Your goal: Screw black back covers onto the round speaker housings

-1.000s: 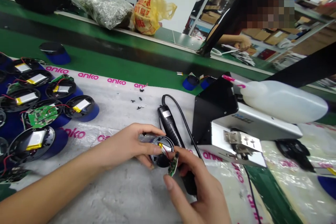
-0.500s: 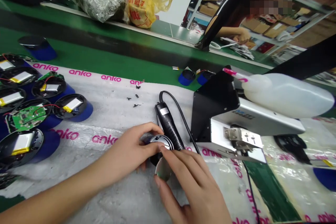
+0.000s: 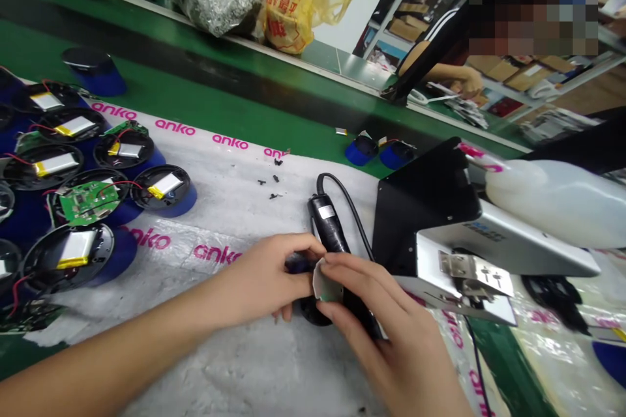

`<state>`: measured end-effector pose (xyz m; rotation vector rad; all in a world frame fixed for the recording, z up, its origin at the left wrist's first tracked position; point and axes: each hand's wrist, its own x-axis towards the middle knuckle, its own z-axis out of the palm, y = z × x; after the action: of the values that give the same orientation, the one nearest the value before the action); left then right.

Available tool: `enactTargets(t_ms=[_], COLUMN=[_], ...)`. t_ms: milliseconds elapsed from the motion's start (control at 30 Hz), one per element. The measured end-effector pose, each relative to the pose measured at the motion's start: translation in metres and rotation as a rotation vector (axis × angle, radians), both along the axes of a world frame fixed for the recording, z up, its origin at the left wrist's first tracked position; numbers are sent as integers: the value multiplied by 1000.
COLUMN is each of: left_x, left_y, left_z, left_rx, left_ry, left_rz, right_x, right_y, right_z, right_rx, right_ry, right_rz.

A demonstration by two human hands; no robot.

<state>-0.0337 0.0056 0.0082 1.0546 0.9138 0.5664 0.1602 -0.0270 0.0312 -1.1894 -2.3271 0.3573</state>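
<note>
At the lower centre, my left hand (image 3: 278,273) is wrapped round a dark round part (image 3: 298,263), mostly hidden by the fingers. My right hand (image 3: 376,313) pinches a small pale piece with a greenish face (image 3: 327,288) against the side of that part. Just behind both hands lies a black handheld tool (image 3: 327,218) with a cable; its lower end passes beneath my right hand. Small black bits (image 3: 275,178) are scattered on the white sheet (image 3: 235,176) beyond.
Blue round housings (image 3: 171,205) with batteries and a green circuit board (image 3: 90,202) crowd the left. A black and silver machine (image 3: 440,234) with a white bottle (image 3: 552,199) stands at right. Across the bench are a yellow bag (image 3: 288,10) and another person's hand (image 3: 467,81).
The view has shifted, so the bench items sit further right. The pale piece is now more upright between my right fingers, and the dark part's rim is covered by my hands.
</note>
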Motion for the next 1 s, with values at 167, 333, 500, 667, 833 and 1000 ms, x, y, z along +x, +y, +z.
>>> enactTargets(t_ms=[167, 333, 500, 667, 833, 1000], left_x=[-18, -21, -20, -22, -22, -19], left_y=[10, 12, 15, 16, 15, 14], left_z=[-3, -3, -4, -3, -5, -6], left_rx=[-124, -61, -33, -100, -200, -216], left_ry=[-161, -146, -132, -133, -134, -106], left_rz=[-198, -194, -225, -261, -228, -185], right_x=[5, 10, 13, 12, 8, 4], right_y=[-1, -6, -8, -7, -11, -12], right_z=[-6, -8, -12, -11, -3, -4], right_rx=[19, 77, 86, 94, 38, 34], right_ry=[15, -56, -73, -95, -157, -74], right_rz=[47, 94, 113, 99, 87, 32])
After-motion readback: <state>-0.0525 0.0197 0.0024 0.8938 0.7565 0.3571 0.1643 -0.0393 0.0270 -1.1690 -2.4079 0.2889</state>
